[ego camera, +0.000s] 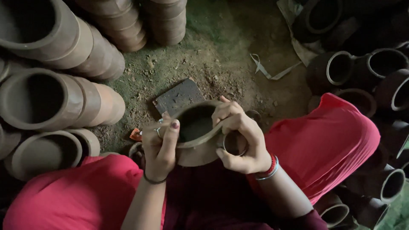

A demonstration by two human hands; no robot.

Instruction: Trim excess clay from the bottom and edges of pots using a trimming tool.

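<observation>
Both hands held a clay pot point(194, 127) steady. The left hand point(159, 147) gripped its rim; the right hand point(238, 136) pinched the far edge, maybe shaping it.

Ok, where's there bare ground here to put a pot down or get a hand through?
The free patch is the dirt floor ahead, bordered by the stacked clay pots on the left, the dark pots on the right and the flat dark slab near the hands. Both sides are crowded. The left hand and right hand hold an unfired pot over the lap.
</observation>
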